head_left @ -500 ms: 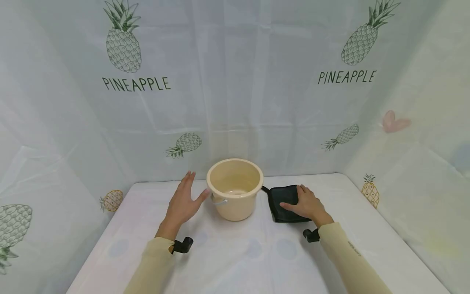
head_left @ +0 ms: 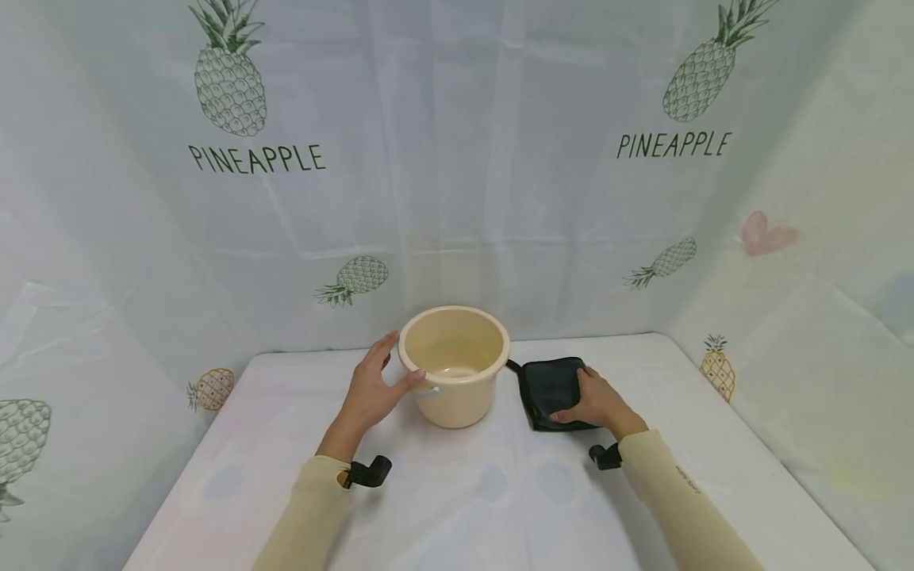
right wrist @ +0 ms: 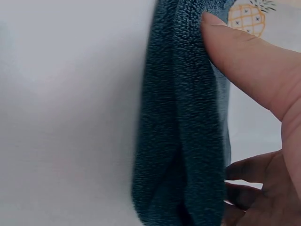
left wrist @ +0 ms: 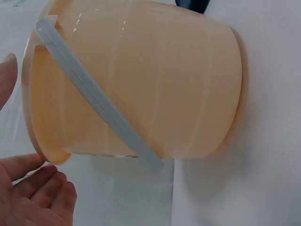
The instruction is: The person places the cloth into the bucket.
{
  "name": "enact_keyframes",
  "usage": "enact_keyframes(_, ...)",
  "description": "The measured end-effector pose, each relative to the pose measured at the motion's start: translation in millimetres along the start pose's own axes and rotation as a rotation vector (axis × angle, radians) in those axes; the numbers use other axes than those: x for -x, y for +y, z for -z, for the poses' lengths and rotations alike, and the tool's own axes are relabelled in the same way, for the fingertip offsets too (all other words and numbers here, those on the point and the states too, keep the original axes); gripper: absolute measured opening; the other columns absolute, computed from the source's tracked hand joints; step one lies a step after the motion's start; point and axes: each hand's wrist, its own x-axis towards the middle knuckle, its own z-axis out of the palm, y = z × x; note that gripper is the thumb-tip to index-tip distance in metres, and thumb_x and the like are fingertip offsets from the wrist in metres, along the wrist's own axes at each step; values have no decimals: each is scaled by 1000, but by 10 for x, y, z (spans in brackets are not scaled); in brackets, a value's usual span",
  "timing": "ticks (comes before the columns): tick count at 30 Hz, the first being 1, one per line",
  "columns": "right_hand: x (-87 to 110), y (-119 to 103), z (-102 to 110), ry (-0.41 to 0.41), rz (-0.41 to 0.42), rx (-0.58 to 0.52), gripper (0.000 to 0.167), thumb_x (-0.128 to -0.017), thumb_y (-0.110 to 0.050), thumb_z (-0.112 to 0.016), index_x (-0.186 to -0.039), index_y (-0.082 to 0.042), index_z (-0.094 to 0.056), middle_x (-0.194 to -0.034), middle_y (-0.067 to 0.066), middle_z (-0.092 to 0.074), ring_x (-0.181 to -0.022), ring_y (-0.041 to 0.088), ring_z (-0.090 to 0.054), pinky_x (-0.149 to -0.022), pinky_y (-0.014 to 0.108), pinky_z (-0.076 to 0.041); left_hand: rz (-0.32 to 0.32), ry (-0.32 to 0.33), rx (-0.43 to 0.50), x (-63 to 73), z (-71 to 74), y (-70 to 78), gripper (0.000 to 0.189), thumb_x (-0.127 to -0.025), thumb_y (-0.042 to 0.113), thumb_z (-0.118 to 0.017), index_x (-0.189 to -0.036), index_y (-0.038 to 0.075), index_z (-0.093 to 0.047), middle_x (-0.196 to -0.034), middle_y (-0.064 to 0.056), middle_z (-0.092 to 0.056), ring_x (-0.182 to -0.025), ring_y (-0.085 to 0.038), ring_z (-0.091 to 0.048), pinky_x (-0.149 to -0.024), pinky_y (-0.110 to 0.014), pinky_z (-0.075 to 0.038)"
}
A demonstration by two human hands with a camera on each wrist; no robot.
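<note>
A cream plastic bucket (head_left: 457, 404) stands upright at the table's back, its grey handle (left wrist: 99, 96) hanging down the side. My left hand (head_left: 371, 392) is at the bucket's left rim, thumb and fingers spread. In the left wrist view its fingertips (left wrist: 35, 162) are right at the rim. To the bucket's right lies a folded dark teal towel (head_left: 550, 385) of looped cloth, with a narrow strap at its far left corner. My right hand (head_left: 601, 403) grips the towel's right side, thumb (right wrist: 235, 40) on top and fingers (right wrist: 249, 179) behind its edge, partly hidden.
A white cloth (head_left: 457, 507) with pale spots covers the table. Behind it hangs a pineapple-print curtain (head_left: 457, 159), close to the bucket. Similar sheets flank the left and right sides.
My left hand has moved right, from beside the bucket to its rim. The fingers of my right hand have drawn in from lying flat to holding the towel's edge.
</note>
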Motion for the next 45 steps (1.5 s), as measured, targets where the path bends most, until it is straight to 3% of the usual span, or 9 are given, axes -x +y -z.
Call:
enact_keyframes(13,-29,40,-79,53,-6,19,107,-75,-43,-93,-141,25,-44,-143,45,-47,-131,57,-50,-111,63,-47,-33,23,74,-10,-38,-12,91,-89,31,-87,-160,-2,-39,-167,-18,-36,-155,-35,-32,-126,-46,-35)
enact_keyframes(29,-45,6,-82,119,-8,5,87,-73,-32,-97,-131,20,-58,-125,36,-64,-118,53,-60,-103,61,-54,-1,41,174,-27,-64,0,92,-87,25,-89,-159,-2,-40,-167,-15,-36,-155,-32,-32,-127,-43,-34)
enact_keyframes(33,-42,-32,-88,143,-9,-4,77,-73,-28,-98,-124,17,-64,-119,32,-68,-112,49,-64,-99,60,-56,7,46,185,-19,-52,11,91,-86,24,-90,-159,-2,-41,-166,-14,-37,-155,-31,-32,-127,-42,-33)
enact_keyframes(39,-46,-91,-108,176,-7,-33,46,-73,-18,-96,-104,7,-73,-101,21,-74,-96,40,-68,-90,57,-59,14,47,205,-2,-49,14,92,-87,24,-89,-160,-2,-39,-167,-15,-35,-156,-31,-31,-127,-42,-33)
enact_keyframes(45,-49,-79,-151,203,-8,-53,43,-74,-12,-93,-106,8,-75,-103,23,-75,-98,41,-68,-92,58,-59,18,49,225,14,-64,23,92,-87,23,-90,-160,-1,-39,-167,-14,-36,-155,-30,-31,-127,-41,-34)
